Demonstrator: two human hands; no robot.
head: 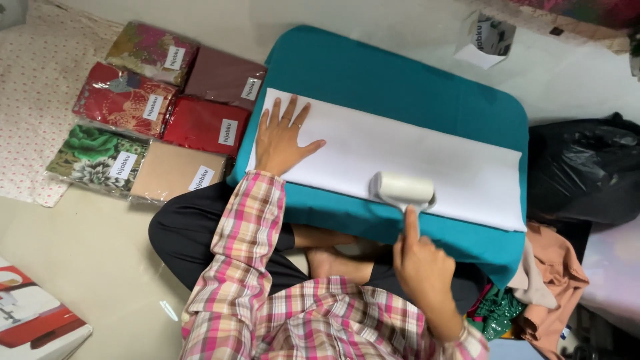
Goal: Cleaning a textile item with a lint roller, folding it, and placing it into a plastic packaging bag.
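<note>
A folded white cloth [400, 150] lies flat along a teal padded board [373, 73]. My left hand [281, 137] presses palm-down with fingers spread on the cloth's left end. My right hand [421, 263] grips the handle of a white lint roller [402, 189], forefinger stretched along the handle. The roller's drum rests on the near edge of the white cloth, about at its middle. My sleeves are pink plaid and my crossed legs sit under the board's near edge.
Several plastic-wrapped folded fabrics [157, 113] in red, maroon, green floral and beige lie on the floor to the left. A black plastic bag [583, 170] sits at right, with peach and green cloths [550, 280] below it. A red-and-white box [33, 320] is bottom left.
</note>
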